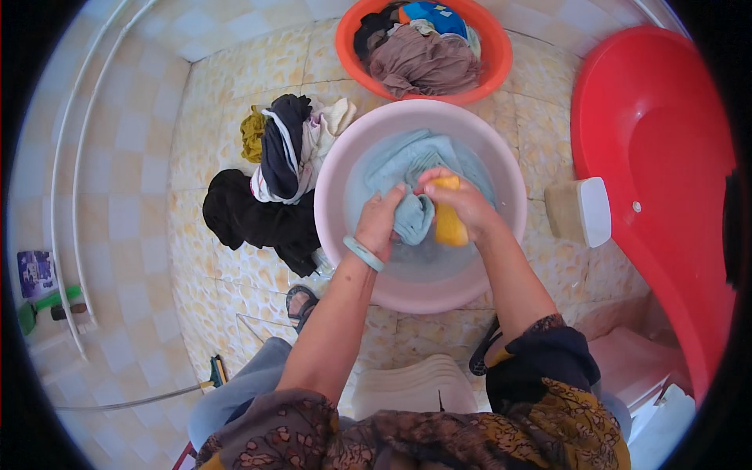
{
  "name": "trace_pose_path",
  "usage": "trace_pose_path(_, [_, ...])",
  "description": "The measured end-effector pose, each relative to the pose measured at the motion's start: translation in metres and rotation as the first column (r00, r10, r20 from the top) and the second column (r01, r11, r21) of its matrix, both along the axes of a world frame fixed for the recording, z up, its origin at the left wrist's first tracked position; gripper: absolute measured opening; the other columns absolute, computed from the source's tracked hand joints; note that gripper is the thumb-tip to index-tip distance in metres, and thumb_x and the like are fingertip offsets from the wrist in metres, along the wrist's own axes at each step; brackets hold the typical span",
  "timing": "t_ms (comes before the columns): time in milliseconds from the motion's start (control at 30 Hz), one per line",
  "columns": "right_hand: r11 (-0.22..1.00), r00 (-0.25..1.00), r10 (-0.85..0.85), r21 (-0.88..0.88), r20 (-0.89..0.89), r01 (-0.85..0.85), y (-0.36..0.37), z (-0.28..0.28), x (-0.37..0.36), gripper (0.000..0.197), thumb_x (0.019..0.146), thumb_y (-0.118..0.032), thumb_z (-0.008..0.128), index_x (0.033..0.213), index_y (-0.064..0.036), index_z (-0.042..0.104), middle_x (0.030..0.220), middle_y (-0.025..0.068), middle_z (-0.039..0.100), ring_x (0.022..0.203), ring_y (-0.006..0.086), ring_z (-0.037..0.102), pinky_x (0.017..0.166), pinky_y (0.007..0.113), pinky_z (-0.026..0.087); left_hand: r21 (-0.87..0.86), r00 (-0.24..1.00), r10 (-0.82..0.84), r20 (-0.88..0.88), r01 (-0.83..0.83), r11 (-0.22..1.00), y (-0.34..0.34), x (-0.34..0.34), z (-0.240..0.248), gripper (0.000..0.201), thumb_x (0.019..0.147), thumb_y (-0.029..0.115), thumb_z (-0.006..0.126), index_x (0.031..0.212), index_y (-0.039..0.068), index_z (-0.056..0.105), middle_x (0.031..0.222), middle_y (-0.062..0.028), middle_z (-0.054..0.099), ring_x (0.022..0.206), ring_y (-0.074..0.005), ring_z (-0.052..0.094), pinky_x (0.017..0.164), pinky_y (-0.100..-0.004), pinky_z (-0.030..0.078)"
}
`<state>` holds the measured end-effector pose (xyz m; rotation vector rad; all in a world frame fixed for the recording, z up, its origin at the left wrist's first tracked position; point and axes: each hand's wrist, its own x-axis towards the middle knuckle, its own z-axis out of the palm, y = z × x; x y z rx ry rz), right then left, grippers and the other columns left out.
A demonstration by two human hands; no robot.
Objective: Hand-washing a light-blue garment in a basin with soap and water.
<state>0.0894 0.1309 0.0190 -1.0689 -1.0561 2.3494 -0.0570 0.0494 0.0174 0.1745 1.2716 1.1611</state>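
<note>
A light blue-green cloth [419, 160] lies partly under cloudy water in a pink basin [333, 200] in front of me. My left hand [379, 222], with a pale bangle at the wrist, grips a bunched fold of this cloth. In my right hand [464, 202] is a yellow bar of soap [450, 215], held upright against the bunched cloth. The fingertips of both hands are close together over the middle of the basin. Part of the cloth's far side spreads out in the water.
An orange tub [501, 59] of clothes stands beyond the basin. Dark clothes [251, 219] and a grey-and-white garment [283, 149] lie on the tiles at left. A clear box with a white lid [595, 211] stands at right, beside a large red tub [666, 149].
</note>
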Motion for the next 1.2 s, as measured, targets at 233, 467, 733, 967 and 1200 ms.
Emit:
trace_pose_path(233, [0.994,0.994,0.104,0.022,-0.013,-0.104,-0.033,-0.004,-0.005,0.023,0.079,-0.002,0.057,0.100,-0.0102,0.054,0.086,-0.0013,0.052,0.078,0.0081,0.051,0.065,0.024,0.044,0.345,0.781,-0.054,0.622,-0.211,0.915,-0.006,-0.026,-0.019,0.042,0.091,0.037,0.048,0.116,0.004,0.051,0.100,-0.0091,0.059,0.092,-0.0214,0.059,0.081,-0.0393,0.050])
trace_pose_path(467, [0.872,0.964,0.169,0.425,0.206,-0.243,-0.056,-0.014,-0.008,0.026,0.077,0.002,0.057,0.102,-0.0068,0.053,0.088,0.0008,0.053,0.080,0.0102,0.052,0.069,0.025,0.044,0.285,0.835,0.210,0.508,-0.393,0.874,-0.009,-0.024,-0.021,0.050,0.091,0.039,0.046,0.131,0.009,0.039,0.132,-0.0139,0.044,0.123,-0.0290,0.041,0.102,-0.0501,0.032])
trace_pose_path(733, [0.809,0.895,-0.447,0.427,0.000,0.404,-0.041,0.048,-0.059,0.027,0.082,-0.012,0.058,0.108,-0.0089,0.054,0.094,0.0064,0.056,0.082,0.0179,0.056,0.079,0.033,0.045,0.236,0.696,0.071,0.714,-0.334,0.912,-0.013,-0.023,-0.015,0.044,0.094,0.034,0.044,0.130,0.009,0.040,0.127,-0.0100,0.048,0.116,-0.0258,0.047,0.094,-0.0432,0.041])
trace_pose_path(967, [0.300,0.823,-0.286,0.862,0.491,-0.410,-0.020,-0.015,-0.068,0.039,0.085,-0.029,0.052,0.117,-0.0080,0.051,0.106,0.0158,0.054,0.099,0.0339,0.052,0.088,0.045,0.039,0.099,0.827,0.169,0.537,-0.261,0.960,-0.018,0.031,-0.024,0.044,0.096,0.039,0.036,0.126,0.008,0.044,0.123,-0.0090,0.052,0.113,-0.0256,0.050,0.093,-0.0418,0.042])
trace_pose_path(1200, [0.192,0.897,0.092,0.876,0.432,-0.442,-0.038,0.021,-0.055,0.038,0.085,-0.027,0.051,0.119,-0.0098,0.050,0.115,0.0204,0.052,0.108,0.0373,0.049,0.088,0.044,0.040,0.317,0.734,0.100,0.672,-0.406,0.857,-0.031,0.004,-0.039,0.041,0.096,0.037,0.033,0.124,0.010,0.046,0.125,-0.0092,0.050,0.116,-0.0252,0.048,0.097,-0.0407,0.039])
